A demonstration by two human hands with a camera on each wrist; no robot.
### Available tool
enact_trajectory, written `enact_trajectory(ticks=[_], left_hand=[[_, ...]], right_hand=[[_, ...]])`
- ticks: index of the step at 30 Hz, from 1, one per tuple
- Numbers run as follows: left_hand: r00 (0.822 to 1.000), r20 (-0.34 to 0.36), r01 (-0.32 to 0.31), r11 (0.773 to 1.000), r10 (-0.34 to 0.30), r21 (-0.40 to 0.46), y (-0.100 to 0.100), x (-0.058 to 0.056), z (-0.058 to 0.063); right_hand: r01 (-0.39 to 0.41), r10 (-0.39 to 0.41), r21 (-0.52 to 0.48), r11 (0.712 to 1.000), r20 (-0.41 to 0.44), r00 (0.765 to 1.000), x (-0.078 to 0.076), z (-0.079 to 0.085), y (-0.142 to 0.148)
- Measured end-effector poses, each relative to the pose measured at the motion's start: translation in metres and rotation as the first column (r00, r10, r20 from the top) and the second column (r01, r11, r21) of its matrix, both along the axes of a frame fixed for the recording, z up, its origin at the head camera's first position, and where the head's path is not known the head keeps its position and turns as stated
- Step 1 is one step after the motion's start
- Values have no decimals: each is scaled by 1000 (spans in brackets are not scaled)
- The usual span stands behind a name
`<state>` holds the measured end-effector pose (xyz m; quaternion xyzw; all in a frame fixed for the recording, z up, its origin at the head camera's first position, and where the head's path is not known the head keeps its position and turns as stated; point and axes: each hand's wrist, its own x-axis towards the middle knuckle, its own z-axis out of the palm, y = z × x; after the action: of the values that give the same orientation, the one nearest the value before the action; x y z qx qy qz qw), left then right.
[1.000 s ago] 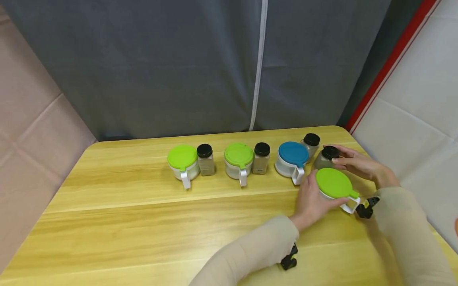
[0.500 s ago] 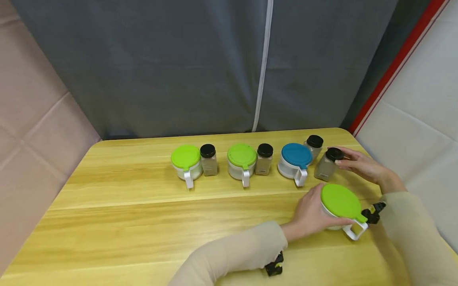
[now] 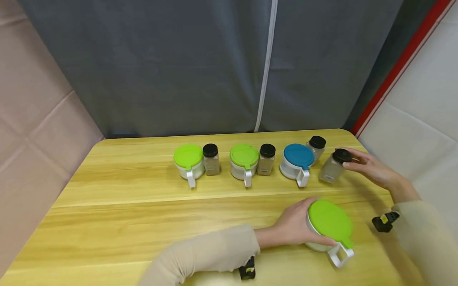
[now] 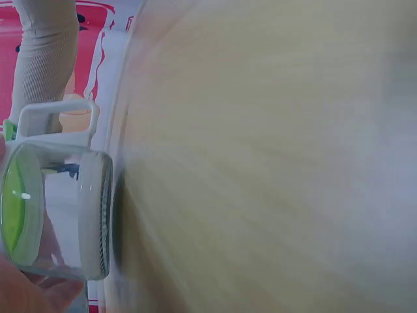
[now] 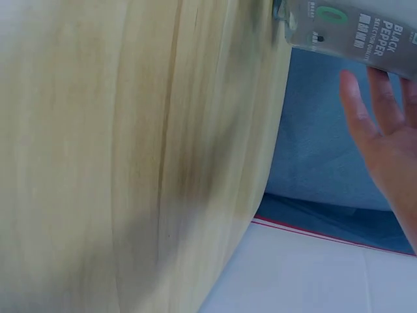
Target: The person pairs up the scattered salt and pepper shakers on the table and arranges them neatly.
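Note:
My left hand [image 3: 295,224] grips a seasoning jar with a green lid [image 3: 330,220] and a white handle, near the front right of the table. In the left wrist view the jar's clear glass body [image 4: 62,208] shows, its base close over the wood, with fingers round its lower side. Farther back, my right hand [image 3: 375,169] holds a black-capped pepper bottle [image 3: 332,169] by the cap, and the bottle leans a little. Its grey label [image 5: 355,29] reads "BLACK PEPPER" in the right wrist view. Part of that grip lies outside the right wrist view.
Along the table's back stand two green-lidded jars [image 3: 188,157], a blue-lidded jar [image 3: 298,157] and several black-capped bottles, one bottle [image 3: 317,147] partly behind the blue-lidded jar. A grey curtain [image 3: 179,71] hangs behind the wooden table [image 3: 143,222]; a white panel [image 3: 422,131] borders the right.
My left hand has drawn the green-lidded jar toward the front, away from the row. The right hand has shifted the pepper bottle slightly right, away from the blue-lidded jar.

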<state>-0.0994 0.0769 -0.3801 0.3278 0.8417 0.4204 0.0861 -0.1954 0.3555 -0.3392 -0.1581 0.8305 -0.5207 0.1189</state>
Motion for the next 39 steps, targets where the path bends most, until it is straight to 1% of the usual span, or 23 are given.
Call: enact_trajectory(ticks=[3, 5, 9, 11, 14, 17, 21, 25, 28, 31, 33, 36, 39], left_hand=[[999, 5, 36, 999, -36, -14, -15, 2, 1], [999, 18, 52, 999, -52, -7, -24, 3, 4], [997, 35, 69, 997, -69, 18, -41, 2, 10], [996, 39, 81, 996, -82, 32, -49, -1, 13], [992, 38, 115, 992, -117, 55, -59, -4, 17], [985, 25, 165, 983, -168, 78, -71, -9, 20], [974, 18, 222, 970, -225, 103, -89, -14, 24], [962, 14, 269, 954, -273, 129, -108, -20, 28], [950, 20, 305, 939, -311, 159, -123, -26, 32], [941, 47, 323, 930, -336, 177, -139, -30, 35], [938, 65, 325, 929, -341, 176, -151, -33, 36], [939, 72, 322, 934, -336, 156, -168, -37, 36], [942, 76, 314, 938, -327, 148, -185, -39, 34]], right_hand=[[-20, 19, -14, 1000, -37, 999, 7, 3, 0], [-35, 34, -21, 999, -58, 998, 11, 5, -1], [-93, 90, -24, 995, -101, 991, 20, 8, -1], [-141, 135, -36, 989, -139, 981, 22, 10, -2], [-211, 192, -91, 973, -177, 965, 25, 11, -5], [-269, 238, -144, 952, -201, 950, 28, 12, -10], [-335, 295, -190, 923, -210, 932, 30, 13, -17], [-367, 321, -182, 912, -239, 916, 33, 14, -25], [-358, 312, -166, 919, -248, 917, 36, 15, -32], [-364, 321, -169, 916, -237, 917, 38, 15, -39], [-381, 337, -172, 908, -238, 911, 39, 14, -44], [-415, 367, -183, 891, -246, 897, 40, 13, -52], [-429, 379, -191, 883, -250, 891, 41, 12, -60]])
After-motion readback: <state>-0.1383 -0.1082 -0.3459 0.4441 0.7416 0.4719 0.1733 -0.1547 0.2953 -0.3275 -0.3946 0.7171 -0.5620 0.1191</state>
